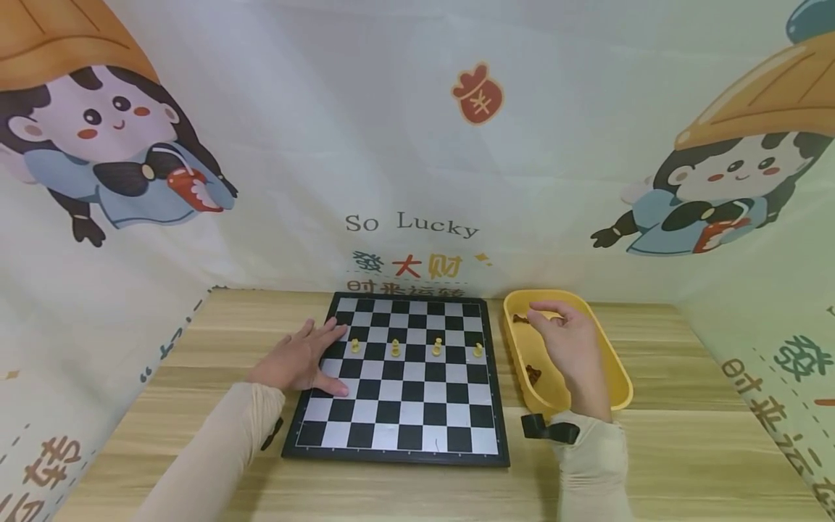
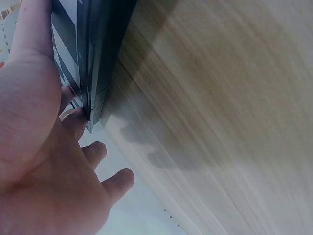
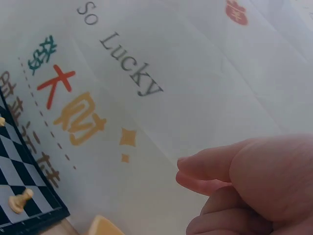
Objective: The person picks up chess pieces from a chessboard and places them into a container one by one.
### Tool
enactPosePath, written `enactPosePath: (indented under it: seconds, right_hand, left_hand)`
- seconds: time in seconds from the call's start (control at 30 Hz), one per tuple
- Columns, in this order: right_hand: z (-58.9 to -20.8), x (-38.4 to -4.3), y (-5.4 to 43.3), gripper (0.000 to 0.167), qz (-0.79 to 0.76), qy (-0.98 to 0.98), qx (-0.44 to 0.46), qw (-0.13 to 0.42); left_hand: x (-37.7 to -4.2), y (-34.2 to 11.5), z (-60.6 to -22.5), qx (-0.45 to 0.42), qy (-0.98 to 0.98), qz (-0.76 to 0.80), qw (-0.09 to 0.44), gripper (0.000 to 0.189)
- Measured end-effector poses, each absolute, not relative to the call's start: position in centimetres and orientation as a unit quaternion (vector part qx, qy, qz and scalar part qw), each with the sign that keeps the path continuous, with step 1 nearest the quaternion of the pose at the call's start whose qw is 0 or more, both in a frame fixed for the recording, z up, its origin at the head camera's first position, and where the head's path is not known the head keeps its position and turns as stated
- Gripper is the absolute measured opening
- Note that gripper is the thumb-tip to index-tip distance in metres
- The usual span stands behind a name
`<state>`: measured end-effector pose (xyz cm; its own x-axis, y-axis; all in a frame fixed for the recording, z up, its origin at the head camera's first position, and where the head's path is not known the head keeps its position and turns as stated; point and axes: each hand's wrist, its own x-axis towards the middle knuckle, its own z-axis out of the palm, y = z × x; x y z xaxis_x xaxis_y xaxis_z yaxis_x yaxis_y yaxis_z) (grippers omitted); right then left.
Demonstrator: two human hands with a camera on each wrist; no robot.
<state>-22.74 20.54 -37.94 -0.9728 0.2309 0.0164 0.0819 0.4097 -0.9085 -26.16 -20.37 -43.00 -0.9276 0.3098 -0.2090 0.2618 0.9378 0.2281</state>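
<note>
My left hand (image 1: pixel 296 362) rests with spread fingers on the left side of a black-and-white chessboard (image 1: pixel 399 412). In the left wrist view, the hand (image 2: pixel 49 147) lies along the board's dark edge, fingertips reaching past it. Several cream chess pieces (image 1: pixel 395 348) stand in a row across the board. Over the yellow tray (image 1: pixel 612 359) is my right hand (image 1: pixel 577 348), thumb and index finger bent toward each other. The right wrist view shows this hand (image 3: pixel 264 181) with its other fingers curled and nothing visible between the fingertips. Dark brown pieces (image 1: pixel 533 374) lie in the tray.
The wood-grain table (image 1: pixel 678 464) carries the board, with the tray just to its right. A printed white cloth (image 1: pixel 326 130) hangs behind the table and along both sides. Black straps (image 1: pixel 551 429) circle the wrists.
</note>
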Motion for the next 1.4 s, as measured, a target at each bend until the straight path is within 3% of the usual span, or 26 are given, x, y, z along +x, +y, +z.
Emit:
enactPosePath:
  seconds: [0.53,0.97,1.4]
  right_hand:
    - [-39.1,-23.7,16.8,0.036,0.538,-0.839,-0.063,0.052]
    - [-39.6,-23.7,15.0,0.041,0.481,-0.873,-0.078,-0.009]
    - [-41.3,-24.0,13.3,0.043,0.438,-0.896,-0.073,-0.023]
  left_hand:
    - [-26.5,-20.5,-43.4,0.145,0.976,0.103,0.124,0.125]
    - [-26.3,-20.5,-43.2,0.147,0.976,0.1,0.126,0.124]
    - [-26.4,-20.4,-43.3,0.138,0.977,0.101,0.128,0.124]
